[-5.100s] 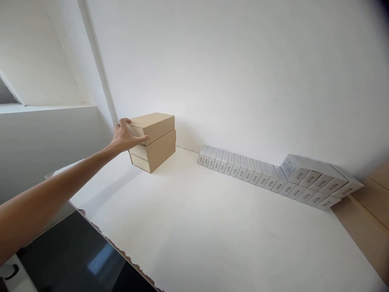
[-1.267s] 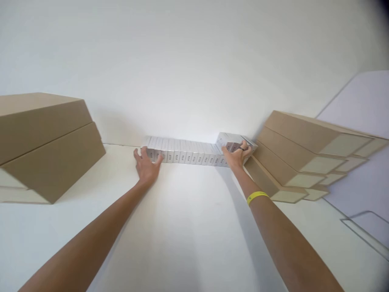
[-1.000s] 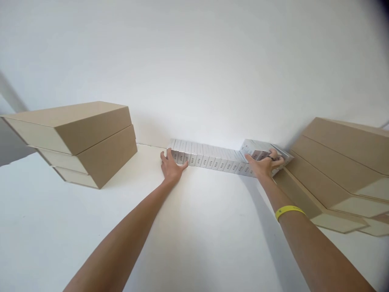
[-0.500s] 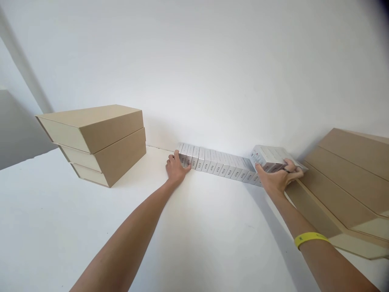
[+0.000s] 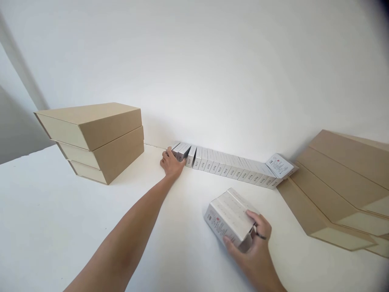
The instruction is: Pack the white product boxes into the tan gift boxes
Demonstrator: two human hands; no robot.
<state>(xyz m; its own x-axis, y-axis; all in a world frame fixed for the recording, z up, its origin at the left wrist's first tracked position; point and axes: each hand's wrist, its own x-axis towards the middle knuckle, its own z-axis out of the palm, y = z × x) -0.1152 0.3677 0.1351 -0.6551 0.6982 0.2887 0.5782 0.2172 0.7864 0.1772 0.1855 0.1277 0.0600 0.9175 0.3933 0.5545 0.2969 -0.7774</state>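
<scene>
A long row of small silver-white boxes (image 5: 226, 164) stands along the foot of the white wall. At its left end my left hand (image 5: 172, 163) is closed around a few of these boxes (image 5: 182, 150), which lean a little, with small gaps beside them. My right hand (image 5: 253, 243) grips a bundle of silver boxes (image 5: 229, 215) by its right end, thumb on the printed side and fingers on top, nearer to me than the row. One more silver box (image 5: 281, 166) lies tilted on the row's right end, touching neither hand.
Three brown boxes with cream sides (image 5: 115, 134) are stacked on the left of the white surface (image 5: 127, 211). Several similar brown boxes (image 5: 343, 178) lean at the right, beside the row's end. The white wall (image 5: 212, 73) rises behind.
My right hand has brought the bundle from above the row's right end toward me and leftward, uncovering the tilted box. My left hand shifted slightly left, and gaps opened between boxes near it.
</scene>
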